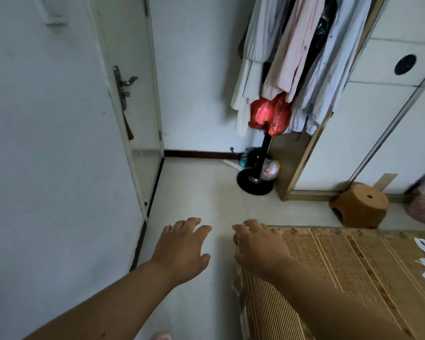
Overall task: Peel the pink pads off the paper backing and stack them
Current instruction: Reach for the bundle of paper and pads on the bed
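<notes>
White wall [47, 143] located left of left hand [182, 249]; white door [128, 45] with metal lever handle [124, 82] set ahead-left. Pale floor [206, 192] seen beneath and beyond left hand; dark skirting [201, 154] run along far wall. Black coat stand [255, 184] with round base placed well ahead of right hand [258, 251], loaded with hanging garments [292, 45] and red plastic bag [268, 114]. White-panelled, wood-framed wardrobe [378, 106] positioned ahead-right; brown stool [361, 207] set at its foot. Woven striped mat [341, 266] laid under and right of right hand. Lighting dim, even, bluish.
</notes>
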A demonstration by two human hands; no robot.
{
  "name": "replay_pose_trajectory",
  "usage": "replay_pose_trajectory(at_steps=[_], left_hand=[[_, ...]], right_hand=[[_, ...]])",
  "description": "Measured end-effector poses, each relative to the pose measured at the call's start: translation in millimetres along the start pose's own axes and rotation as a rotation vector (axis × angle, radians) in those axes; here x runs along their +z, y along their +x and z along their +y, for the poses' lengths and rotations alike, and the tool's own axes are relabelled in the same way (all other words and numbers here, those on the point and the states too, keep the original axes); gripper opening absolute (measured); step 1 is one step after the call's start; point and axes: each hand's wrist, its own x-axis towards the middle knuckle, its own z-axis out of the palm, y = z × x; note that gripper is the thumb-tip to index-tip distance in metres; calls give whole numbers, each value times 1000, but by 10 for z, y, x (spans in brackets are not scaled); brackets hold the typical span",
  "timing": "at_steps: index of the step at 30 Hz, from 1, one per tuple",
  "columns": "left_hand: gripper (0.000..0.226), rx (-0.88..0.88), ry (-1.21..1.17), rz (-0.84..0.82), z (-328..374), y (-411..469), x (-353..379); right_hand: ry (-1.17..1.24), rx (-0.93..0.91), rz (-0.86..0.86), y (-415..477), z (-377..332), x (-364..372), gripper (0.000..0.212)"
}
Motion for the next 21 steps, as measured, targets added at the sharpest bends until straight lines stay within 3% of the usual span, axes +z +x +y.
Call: replay_pose_trajectory(at_steps=[12,21], left_hand=[[62,193,46,-60,-958,2299,-421],[62,253,-2,-80,-818,4418,-425]], right_hand=[[167,180,59,2165,173,-209,65],[149,284,98,3785,1330,-442,65]])
